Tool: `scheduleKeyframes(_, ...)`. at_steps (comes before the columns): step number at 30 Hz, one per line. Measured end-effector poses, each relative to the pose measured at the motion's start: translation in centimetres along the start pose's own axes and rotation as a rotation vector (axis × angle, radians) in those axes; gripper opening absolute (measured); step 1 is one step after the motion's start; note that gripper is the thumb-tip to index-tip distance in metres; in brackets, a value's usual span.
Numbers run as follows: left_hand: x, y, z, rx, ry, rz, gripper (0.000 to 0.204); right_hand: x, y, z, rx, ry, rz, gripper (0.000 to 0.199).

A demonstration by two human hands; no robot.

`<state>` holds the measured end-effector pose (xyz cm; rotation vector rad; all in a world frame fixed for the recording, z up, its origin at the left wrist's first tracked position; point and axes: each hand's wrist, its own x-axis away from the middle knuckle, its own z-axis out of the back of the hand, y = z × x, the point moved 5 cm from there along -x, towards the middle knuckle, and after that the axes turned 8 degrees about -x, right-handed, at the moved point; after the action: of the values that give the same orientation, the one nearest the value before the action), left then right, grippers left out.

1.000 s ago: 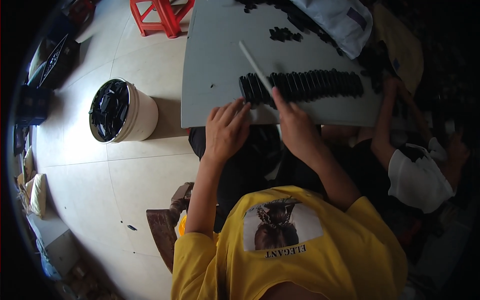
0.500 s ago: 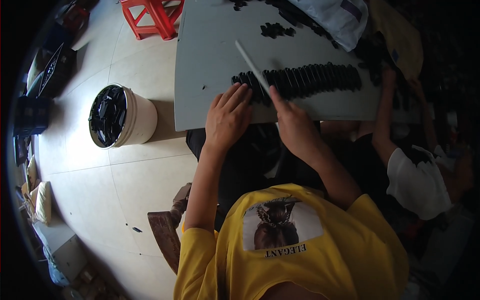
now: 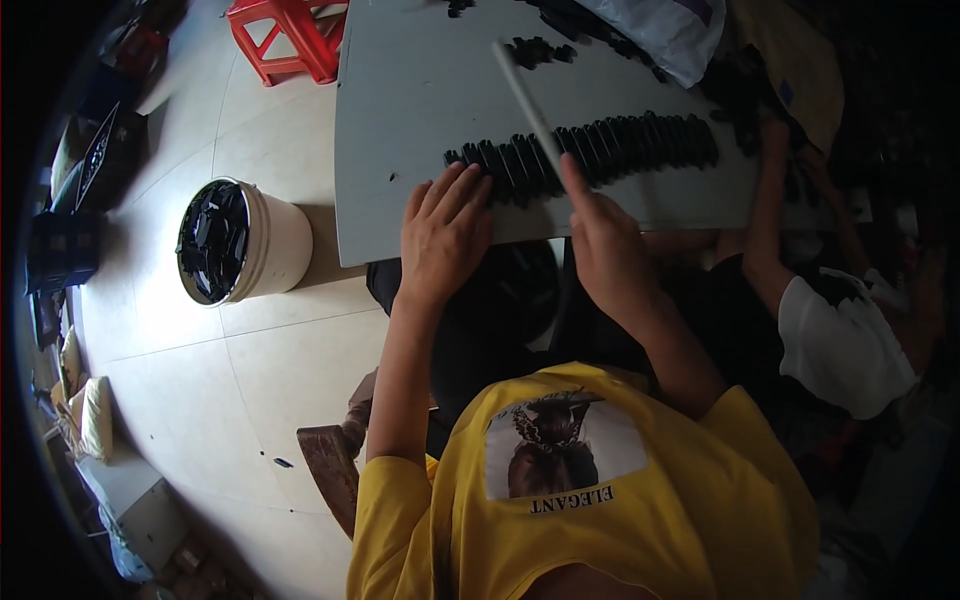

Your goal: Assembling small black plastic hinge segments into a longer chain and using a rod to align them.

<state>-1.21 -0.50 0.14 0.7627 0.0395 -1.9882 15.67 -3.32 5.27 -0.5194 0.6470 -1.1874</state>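
On the grey desk (image 3: pixel 420 110), a long row of small black parts (image 3: pixel 590 150) runs across toward the right. At the row's left end the left hand (image 3: pixel 445 235) lies flat, fingers spread, touching the nearest parts; its grip is wide and holds nothing. Just right of it, the right hand (image 3: pixel 605 250) has its grip closed on a thin white stick (image 3: pixel 530 105), which slants up and left across the row. Left of the desk, on the tiled floor, a white bucket (image 3: pixel 275 250) holds a heap of black pieces. Beyond the desk's far left corner stands a red stool (image 3: pixel 290 35). Another person's arm (image 3: pixel 765 220) reaches the row's right end
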Motion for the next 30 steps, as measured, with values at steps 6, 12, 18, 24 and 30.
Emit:
scheduleKeyframes(6, -0.9, 1.7, -0.4, -0.053, -0.019, -0.089, 0.041, 0.4, -0.5, -0.6, 0.184, 0.032, 0.018, 0.065)
scheduleKeyframes(12, -0.5, 1.5, -1.2, -0.032, -0.014, -0.093, 0.04, -0.1, 1.5, -1.6, 0.191, -0.179, -0.107, 0.061)
scheduleKeyframes(18, -0.5, 1.5, -1.2, -0.065, -0.027, -0.092, 0.04, -0.3, -0.9, 1.2, 0.043, 0.143, 0.082, 0.061)
scheduleKeyframes(24, -1.1, 1.6, -1.3, -0.051, -0.01, -0.093, 0.04, -0.9, 3.1, -1.9, 0.33, -0.216, -0.144, 0.062)
scheduleKeyframes(30, -0.6, 1.6, -1.2, -0.059, -0.028, -0.089, 0.038, -1.0, -0.6, 2.6, 0.05, 0.125, 0.086, 0.062)
